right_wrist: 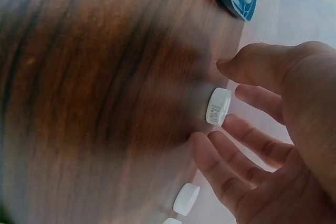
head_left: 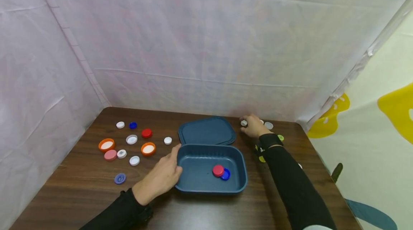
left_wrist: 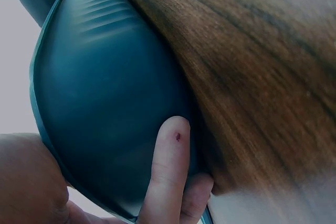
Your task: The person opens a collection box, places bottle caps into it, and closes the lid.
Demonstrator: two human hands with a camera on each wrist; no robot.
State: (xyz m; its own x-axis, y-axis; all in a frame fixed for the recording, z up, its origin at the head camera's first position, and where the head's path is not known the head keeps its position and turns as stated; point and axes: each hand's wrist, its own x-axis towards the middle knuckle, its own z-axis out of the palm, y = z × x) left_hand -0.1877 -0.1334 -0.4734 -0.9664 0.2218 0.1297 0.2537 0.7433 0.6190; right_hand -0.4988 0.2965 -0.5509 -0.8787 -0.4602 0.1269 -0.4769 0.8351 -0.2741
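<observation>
A blue-grey plastic box stands at the front of the table, holding a red bottle cap and a blue cap. My left hand grips its left side, thumb over the rim and fingers along the outer wall. Over at the back right, my right hand reaches around a white bottle cap with printed marks on its side. Thumb and fingers are spread about that cap, the thumb apart from it and the fingertips close beside it.
The box's flat lid lies behind it. Several caps lie on the left, among them an orange-rimmed cap and a red one. White caps and a yellow-green cap lie on the right. A fabric wall borders the table's back.
</observation>
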